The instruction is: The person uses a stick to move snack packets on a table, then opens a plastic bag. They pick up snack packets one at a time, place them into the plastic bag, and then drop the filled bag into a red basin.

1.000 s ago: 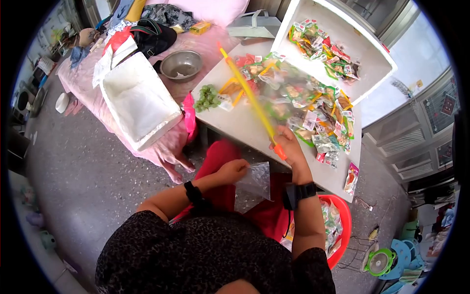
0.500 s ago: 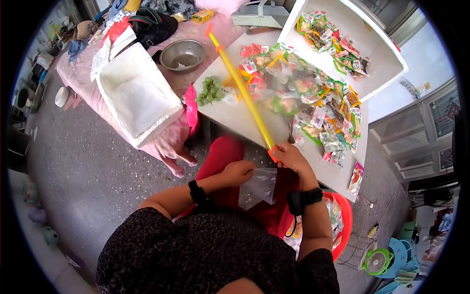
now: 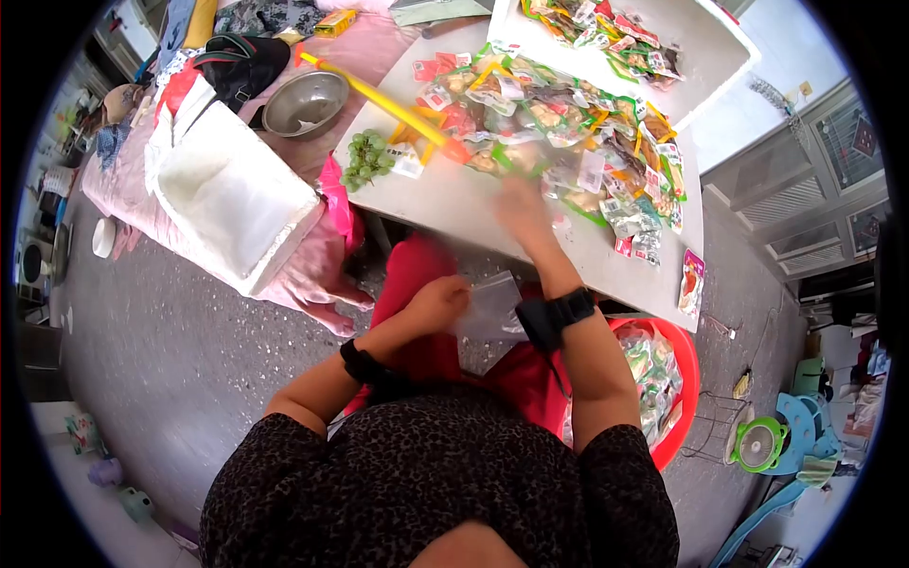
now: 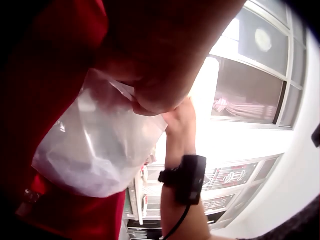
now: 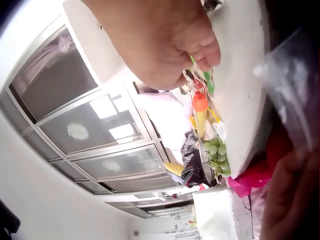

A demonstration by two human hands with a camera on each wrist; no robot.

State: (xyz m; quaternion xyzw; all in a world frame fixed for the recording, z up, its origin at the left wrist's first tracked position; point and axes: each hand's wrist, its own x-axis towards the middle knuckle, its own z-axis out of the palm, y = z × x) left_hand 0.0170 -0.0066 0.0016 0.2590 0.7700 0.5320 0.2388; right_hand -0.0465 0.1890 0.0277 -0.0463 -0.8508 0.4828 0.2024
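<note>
My left hand (image 3: pixel 438 305) pinches a clear plastic bag (image 3: pixel 490 310) by its edge, above the lap. In the left wrist view the bag (image 4: pixel 100 145) hangs from the fingers, its lower part spread over the red trousers. My right hand (image 3: pixel 525 216) is blurred over the table's front part, its fingers (image 5: pixel 202 52) loosely bent with nothing seen in them. Just beyond it a long yellow tube with orange ends (image 3: pixel 386 101) lies across the table's left side, apart from the hand. Many small food packets (image 3: pixel 568 114) are heaped on the table, beyond the right hand.
Green grapes (image 3: pixel 365 159) lie at the left edge of the white table (image 3: pixel 454 213). A white foam box (image 3: pixel 705 80) with packets stands at the back. Left are another foam box (image 3: pixel 222 204) and a metal bowl (image 3: pixel 306 102). A red basin (image 3: pixel 684 398) of packets sits at right.
The right hand has put the yellow tube down on the table and let go, then moved off it toward the packets. The left hand still holds the bag.
</note>
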